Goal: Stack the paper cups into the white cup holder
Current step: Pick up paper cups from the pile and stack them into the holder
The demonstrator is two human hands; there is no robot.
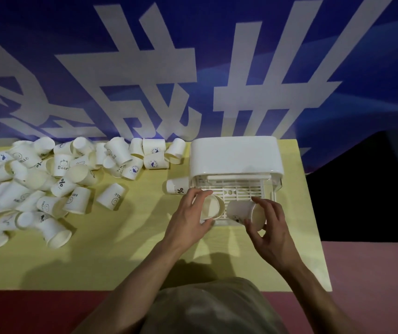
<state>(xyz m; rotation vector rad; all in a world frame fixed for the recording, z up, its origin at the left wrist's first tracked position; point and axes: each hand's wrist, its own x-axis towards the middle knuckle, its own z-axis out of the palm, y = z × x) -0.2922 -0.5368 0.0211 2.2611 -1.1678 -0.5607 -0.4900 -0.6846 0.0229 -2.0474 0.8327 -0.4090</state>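
left hand (pixel 190 219) grips 1 cup (pixel 211 208) | right hand (pixel 271 233) pinches another cup (pixel 246 212) (on its side) | holder (pixel 235 157) beyond fingertips

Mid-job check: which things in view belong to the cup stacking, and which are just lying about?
Job:
white cup holder
cup in left hand
cup in right hand
loose cup pile
cup beside the holder

Lying about:
blue banner
yellow table
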